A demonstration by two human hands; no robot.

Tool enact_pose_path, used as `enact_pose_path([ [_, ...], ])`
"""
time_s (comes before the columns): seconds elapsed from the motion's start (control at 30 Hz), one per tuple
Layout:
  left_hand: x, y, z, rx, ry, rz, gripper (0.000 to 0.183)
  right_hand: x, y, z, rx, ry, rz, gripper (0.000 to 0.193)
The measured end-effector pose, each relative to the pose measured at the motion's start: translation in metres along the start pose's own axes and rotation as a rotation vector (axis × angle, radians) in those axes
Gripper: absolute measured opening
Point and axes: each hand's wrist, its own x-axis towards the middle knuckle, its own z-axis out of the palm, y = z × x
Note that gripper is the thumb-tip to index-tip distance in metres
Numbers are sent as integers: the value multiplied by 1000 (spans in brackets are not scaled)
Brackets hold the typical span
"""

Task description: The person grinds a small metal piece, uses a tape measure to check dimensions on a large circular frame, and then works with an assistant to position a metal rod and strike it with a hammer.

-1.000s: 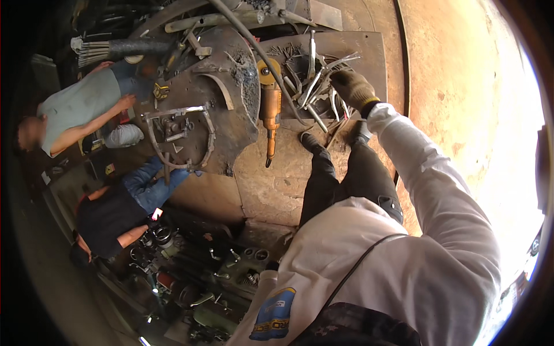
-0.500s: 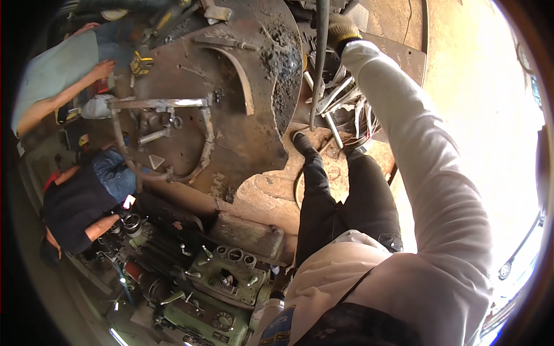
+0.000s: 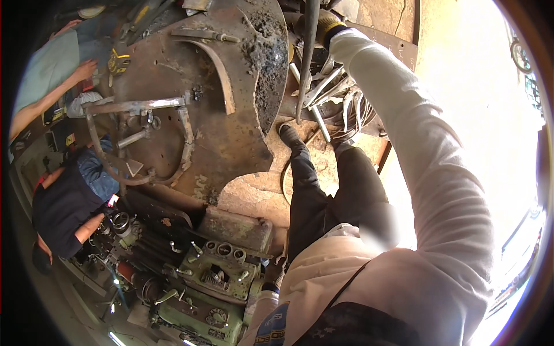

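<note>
My right arm stretches far forward in a white sleeve. At its end my right hand (image 3: 326,26), in a tan and yellow work glove, is beside a dark upright bar (image 3: 308,57). The bar covers part of the hand, and I cannot make out its fingers or whether it holds anything. Below the glove lies a jumble of metal tube pieces and clamp-like tools (image 3: 326,86) with coiled cable. Low at my left side, my left hand (image 3: 275,271) hangs next to the green lathe (image 3: 216,277); its fingers are in shadow and unclear.
A large steel table (image 3: 231,155) with a jagged edge carries a round metal frame (image 3: 187,138), a curved strip (image 3: 222,72) and a tape measure (image 3: 118,60). Two people work at the left, one in a dark shirt (image 3: 60,205), another in a light shirt (image 3: 49,69).
The view has shifted a little, so the table, frame and lathe sit further left. My right arm stays stretched forward, its glove still by the bar.
</note>
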Motion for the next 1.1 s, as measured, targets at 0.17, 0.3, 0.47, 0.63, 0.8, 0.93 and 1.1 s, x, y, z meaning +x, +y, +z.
enact_pose_path([
  [0.17, 42, -101, 14, -18, 18, 151, 52, 17, 21, 29, -252, -145, -136, 25],
  [0.3, 53, -118, 17, -68, 37, 205, 51, 9, 21, 34, -320, -84, -291, 22],
  [0.47, 41, -89, 17, 71, 12, 122, 49, -64, -50, -19, -391, -50, -180, 23],
  [0.63, 55, -96, 12, 63, -41, 149, 57, -74, -41, 10, -468, 8, -128, 24],
  [0.8, 65, -101, 7, 152, 50, 9, 64, -78, -42, 16, -431, -45, -152, 26],
  [0.93, 57, -99, 9, 153, 6, 70, 63, -65, -51, -10, -347, -206, 104, 27],
  [1.1, 42, -81, 6, 17, -14, 97, 60, -38, 36, -17, -59, 229, -45, 29],
])
